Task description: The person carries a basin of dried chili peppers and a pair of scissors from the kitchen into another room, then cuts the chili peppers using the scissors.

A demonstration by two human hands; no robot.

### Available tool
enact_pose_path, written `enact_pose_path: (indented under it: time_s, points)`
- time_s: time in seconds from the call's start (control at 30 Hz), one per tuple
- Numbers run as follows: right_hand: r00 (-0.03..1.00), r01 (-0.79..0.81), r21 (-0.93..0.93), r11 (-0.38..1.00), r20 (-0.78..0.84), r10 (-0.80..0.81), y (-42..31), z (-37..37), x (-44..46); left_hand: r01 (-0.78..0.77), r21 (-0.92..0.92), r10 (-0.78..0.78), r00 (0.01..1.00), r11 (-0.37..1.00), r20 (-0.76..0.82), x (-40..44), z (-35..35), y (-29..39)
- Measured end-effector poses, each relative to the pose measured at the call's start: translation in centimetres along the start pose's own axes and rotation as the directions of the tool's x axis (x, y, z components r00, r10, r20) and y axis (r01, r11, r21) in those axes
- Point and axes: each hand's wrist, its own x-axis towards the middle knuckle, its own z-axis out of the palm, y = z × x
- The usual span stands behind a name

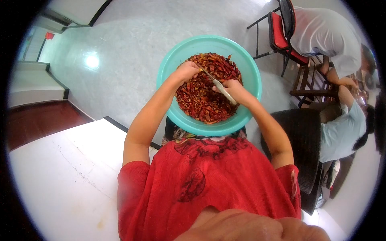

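A wide teal basin (168, 66) holds a heap of dried red chilies (205, 108), some whole and some in short pieces with pale seeds among them. My right hand (236, 91) is closed around the light-coloured handles of a pair of scissors (219, 86). Their blades point up and left across the heap, toward my left hand (187, 71). That hand is closed in a pinch over the basin's left side, with a bit of dried chili at its fingertips, mostly hidden by the fingers.
A white table (64, 172) is at the lower left. On the right are a red-seated chair (277, 34) and a dark chair back (295, 132). Two other people (321, 32) sit there. Grey floor (128, 36) surrounds the basin.
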Motion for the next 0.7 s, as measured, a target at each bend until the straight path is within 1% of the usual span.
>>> enact_pose_path:
  time_s: [0.07, 0.1, 0.13, 0.17, 0.2, 0.27, 0.33, 0.37, 0.43, 0.57, 0.67, 0.7]
  points:
    - [1.000, -0.010, -0.019, 1.000, 0.025, 0.010, 0.2, 0.0, 0.1, 0.004, 0.007, -0.004, 1.000, 1.000, 0.001, 0.0, 0.0, -0.1]
    - [1.000, -0.010, -0.019, 1.000, 0.025, 0.010, 0.1, 0.0, 0.0, -0.015, -0.001, 0.014, 1.000, 1.000, -0.027, 0.1, 0.1, -0.2]
    - [1.000, 0.015, 0.008, 1.000, -0.014, -0.015, 0.1, 0.1, -0.2, -0.034, -0.009, 0.034, 0.998, 0.999, -0.055, 0.2, 0.2, -0.4]
    - [0.998, 0.042, 0.034, 0.999, -0.053, -0.040, 0.0, 0.1, -0.4, -0.035, -0.008, 0.034, 0.998, 0.999, -0.055, 0.6, 0.1, -0.8]
    - [0.998, 0.042, 0.033, 0.999, -0.054, -0.040, 0.2, 0.0, -0.2, -0.051, -0.005, 0.051, 0.998, 0.999, -0.030, 0.9, -0.2, -1.2]
    - [0.997, -0.061, 0.080, 0.995, -0.039, 0.064, 0.8, -0.1, 0.4, -0.067, -0.001, 0.067, 0.998, 0.998, -0.006, 0.7, -0.2, -0.9]
    - [0.999, -0.050, 0.083, 0.995, -0.017, 0.052, 1.0, -0.3, 0.6, 0.026, -0.185, -0.037, 0.998, 0.982, -0.058, -1.1, 0.3, 1.0]
    - [0.999, -0.040, 0.087, 0.995, 0.008, 0.040, 0.9, -0.3, 0.5, 0.025, -0.185, -0.037, 0.998, 0.982, -0.058, -1.1, 0.2, 1.0]
    - [1.000, -0.022, 0.093, 0.995, 0.005, 0.021, 0.7, -0.4, 0.2, 0.029, -0.226, -0.022, 0.999, 0.974, 0.031, -1.2, 0.0, 1.1]
    - [1.000, 0.019, 0.097, 0.995, 0.003, -0.020, 0.8, -0.2, 0.3, 0.023, -0.249, -0.013, 0.999, 0.968, 0.042, -1.1, 0.1, 1.0]
    - [0.999, 0.036, 0.098, 0.995, -0.017, -0.034, 1.0, 0.0, 0.4, 0.011, -0.234, -0.008, 1.000, 0.972, 0.012, -1.3, 0.1, 1.3]
    - [0.999, 0.035, 0.098, 0.995, -0.015, -0.034, 0.9, 0.0, 0.3, 0.014, -0.232, -0.005, 0.999, 0.973, 0.037, -1.5, 0.1, 1.5]
